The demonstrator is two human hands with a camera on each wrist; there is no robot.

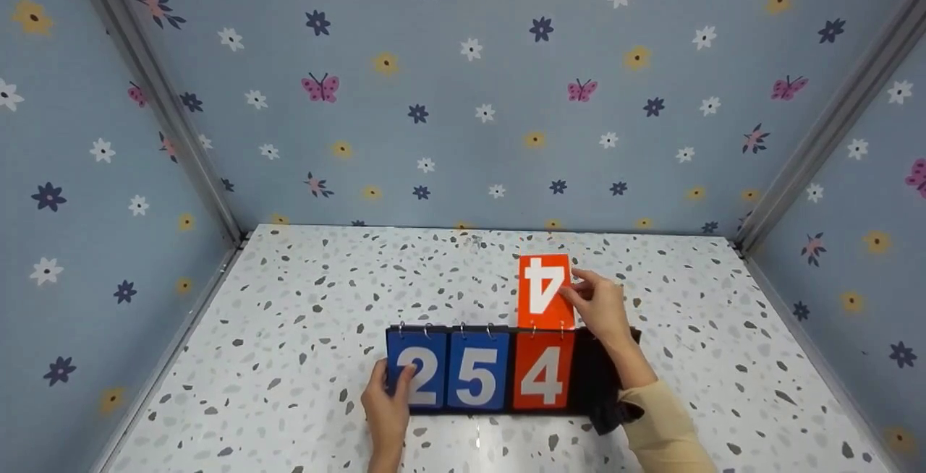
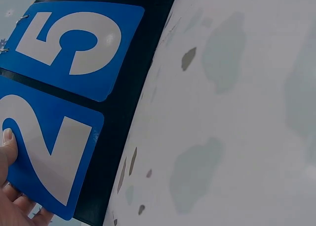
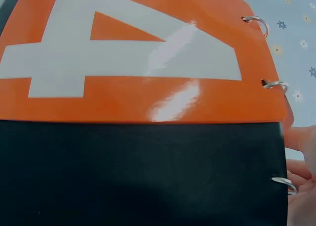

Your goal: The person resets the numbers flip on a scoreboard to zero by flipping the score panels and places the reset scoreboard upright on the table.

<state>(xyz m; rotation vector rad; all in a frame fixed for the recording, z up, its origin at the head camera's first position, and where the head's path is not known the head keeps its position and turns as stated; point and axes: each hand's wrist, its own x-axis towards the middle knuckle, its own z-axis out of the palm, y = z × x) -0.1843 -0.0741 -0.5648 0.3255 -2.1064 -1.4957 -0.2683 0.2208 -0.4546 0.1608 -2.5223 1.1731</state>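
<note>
A black flip scoreboard is tilted toward me above the speckled table. At its left end my left hand grips it, thumb over the blue "2" card and fingers behind. Beside that card hangs a blue "5" card, then a red "4" card. Another red card with an upside-down "4" is turned up over the top rings. My right hand pinches its right edge between thumb and fingers. In the right wrist view, only part of that hand shows behind the board's edge.
The white speckled table spreads out around the board. Blue flowered panels stand at the back and both sides, joined by grey metal posts. A black strap sits at my right wrist, overlapping the board's lower right corner.
</note>
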